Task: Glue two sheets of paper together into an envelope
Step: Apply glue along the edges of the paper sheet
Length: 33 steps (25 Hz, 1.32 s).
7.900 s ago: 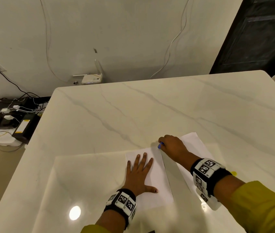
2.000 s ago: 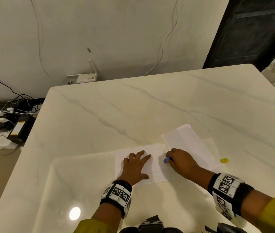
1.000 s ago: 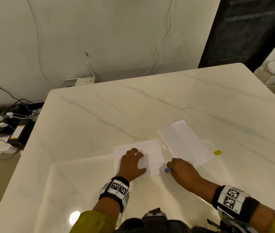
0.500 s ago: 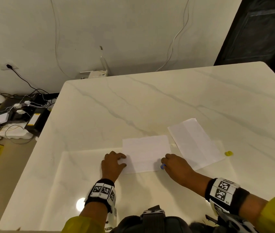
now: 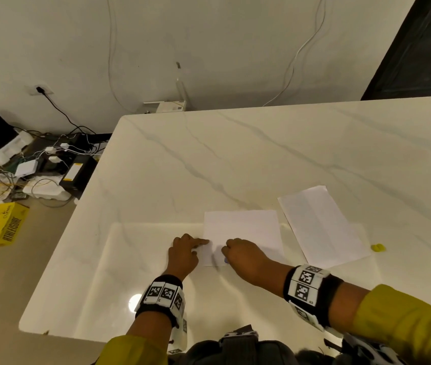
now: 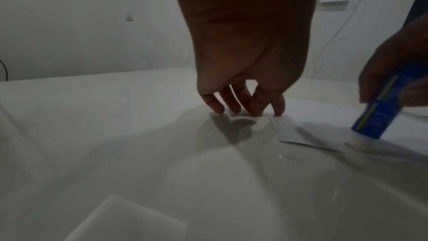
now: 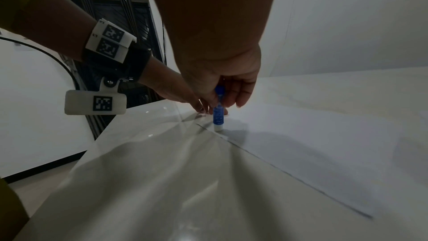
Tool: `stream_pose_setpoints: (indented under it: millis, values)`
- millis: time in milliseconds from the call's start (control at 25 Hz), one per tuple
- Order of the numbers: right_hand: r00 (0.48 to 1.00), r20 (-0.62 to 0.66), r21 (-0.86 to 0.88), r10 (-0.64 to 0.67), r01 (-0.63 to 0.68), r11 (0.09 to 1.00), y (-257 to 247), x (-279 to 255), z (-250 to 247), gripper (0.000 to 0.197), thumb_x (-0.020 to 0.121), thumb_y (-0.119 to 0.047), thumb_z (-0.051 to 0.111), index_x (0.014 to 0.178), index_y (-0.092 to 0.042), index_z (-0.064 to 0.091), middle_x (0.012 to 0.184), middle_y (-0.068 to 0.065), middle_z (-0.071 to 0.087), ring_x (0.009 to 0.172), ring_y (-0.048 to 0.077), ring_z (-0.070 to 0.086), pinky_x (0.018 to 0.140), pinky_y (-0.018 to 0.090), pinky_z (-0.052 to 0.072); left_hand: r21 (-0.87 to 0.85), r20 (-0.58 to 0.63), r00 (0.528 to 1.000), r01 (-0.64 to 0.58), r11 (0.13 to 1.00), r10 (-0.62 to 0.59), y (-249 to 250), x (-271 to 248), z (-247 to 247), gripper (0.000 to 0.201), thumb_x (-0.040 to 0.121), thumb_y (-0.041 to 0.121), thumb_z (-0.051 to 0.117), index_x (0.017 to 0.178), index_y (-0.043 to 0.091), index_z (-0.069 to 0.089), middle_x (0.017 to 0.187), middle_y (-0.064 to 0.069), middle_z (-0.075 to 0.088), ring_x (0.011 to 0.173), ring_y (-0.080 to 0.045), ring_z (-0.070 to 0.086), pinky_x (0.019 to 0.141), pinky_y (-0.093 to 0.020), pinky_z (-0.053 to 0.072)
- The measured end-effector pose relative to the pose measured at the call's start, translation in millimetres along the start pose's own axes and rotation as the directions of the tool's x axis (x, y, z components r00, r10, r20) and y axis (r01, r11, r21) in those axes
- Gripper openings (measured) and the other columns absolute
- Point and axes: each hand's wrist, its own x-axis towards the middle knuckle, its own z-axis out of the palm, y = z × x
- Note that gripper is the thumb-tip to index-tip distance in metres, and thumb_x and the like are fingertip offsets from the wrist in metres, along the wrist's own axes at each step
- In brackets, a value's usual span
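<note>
Right hand (image 5: 246, 255) has its grip wrapped round the blue glue stick (image 7: 218, 112) — upright, white tip down on the near edge of the nearer paper sheet (image 5: 243, 230), close to its near-left corner. Left hand (image 5: 184, 255) holds nothing: fingers extended, fingertips (image 6: 279, 109) pressing on the sheet's left edge and the counter (image 5: 235, 159) beside it. Second sheet (image 5: 319, 227) lies flat just right of the first, angled, apart from it. Small yellow cap (image 5: 377, 247) sits on the counter right of the second sheet.
</note>
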Motion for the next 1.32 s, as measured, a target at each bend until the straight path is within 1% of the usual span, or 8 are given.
stream_pose_setpoints:
  millis: [120,240,400,560,720,920,1120,1320]
  values:
    - [1.000,0.011,0.024,-0.030,0.029,0.999,-12.0,13.0,-1.2,0.020,0.084,0.009,0.048,0.102,0.004,0.056,0.105,0.027,0.059,0.096,0.040,0.056,0.074,0.040,0.043,0.000,0.028,1.000,-0.002,1.000,0.002,-4.4,-0.4,1.2,0.054,0.081,-0.006,0.042,0.116,0.031,0.061,0.093,0.002,0.051,0.104,-0.024,0.048,0.083,-0.034,0.041]
    - [0.999,0.022,0.022,-0.048,0.048,0.999,-19.1,23.0,-4.5,0.025,0.087,0.006,0.044,0.111,0.003,0.053,0.112,0.025,0.055,0.103,0.040,0.053,0.080,0.042,0.042,-0.146,-0.068,0.997,-0.056,0.988,0.047,-16.2,-2.4,1.8,0.038,0.081,-0.001,0.054,0.106,0.024,0.068,0.076,0.014,0.055,0.088,-0.019,0.057,0.081,-0.034,0.047]
    - [0.996,0.042,0.057,-0.075,0.073,0.996,-24.6,34.3,-8.0,0.024,0.090,0.000,0.043,0.111,0.002,0.055,0.112,0.025,0.056,0.104,0.038,0.053,0.079,0.041,0.042,-0.293,-0.088,0.995,0.015,0.956,-0.042,-19.5,-7.0,-4.1,0.043,0.073,0.000,0.068,0.113,0.015,0.062,0.069,0.017,0.054,0.071,-0.001,0.047,0.067,-0.005,0.037]
    - [0.995,0.051,0.071,-0.084,0.080,0.994,-28.2,41.9,-3.8,0.021,0.093,-0.005,0.042,0.106,0.003,0.056,0.108,0.026,0.058,0.101,0.039,0.055,0.072,0.037,0.037,-0.335,-0.045,0.996,0.054,0.941,-0.073,-22.1,-3.8,-4.7,0.052,0.069,0.002,0.073,0.117,0.014,0.058,0.068,0.012,0.050,0.066,0.001,0.043,0.062,0.003,0.035]
    - [0.997,0.063,0.113,-0.038,0.030,0.993,-23.8,45.4,-7.4,0.024,0.094,-0.014,0.043,0.106,0.002,0.056,0.110,0.022,0.058,0.103,0.036,0.053,0.075,0.037,0.039,-0.360,-0.006,0.996,0.079,0.930,-0.087,-25.9,-1.2,-0.7,0.060,0.066,0.008,0.077,0.120,0.021,0.055,0.069,0.010,0.050,0.068,-0.004,0.044,0.066,-0.006,0.037]
    - [0.998,0.032,0.206,0.055,-0.060,0.977,-5.9,62.4,-19.9,0.023,0.091,-0.017,0.048,0.104,-0.001,0.059,0.111,0.018,0.059,0.106,0.032,0.054,0.083,0.037,0.044,-0.375,0.017,0.992,0.122,0.919,-0.124,-29.7,-0.2,6.0,0.064,0.063,0.027,0.080,0.117,0.040,0.049,0.075,0.011,0.049,0.088,-0.017,0.043,0.085,-0.037,0.039]
    - [0.992,0.000,0.250,0.130,-0.125,0.960,14.3,88.7,-33.8,0.021,0.090,-0.016,0.051,0.102,-0.001,0.060,0.111,0.018,0.058,0.105,0.033,0.055,0.081,0.036,0.045,-0.354,0.016,0.988,0.151,0.923,-0.156,-23.3,1.8,5.0,0.064,0.065,0.030,0.078,0.118,0.043,0.045,0.072,0.011,0.046,0.091,-0.017,0.041,0.079,-0.032,0.027]
    - [0.980,-0.038,0.254,0.195,-0.180,0.950,32.8,114.7,-45.1,0.019,0.089,-0.014,0.054,0.100,0.000,0.060,0.109,0.020,0.059,0.102,0.035,0.056,0.077,0.036,0.043,-0.384,0.020,0.988,0.146,0.912,-0.150,-25.0,1.7,4.5,0.066,0.064,0.030,0.079,0.118,0.044,0.044,0.071,0.011,0.046,0.094,-0.018,0.042,0.082,-0.033,0.028]
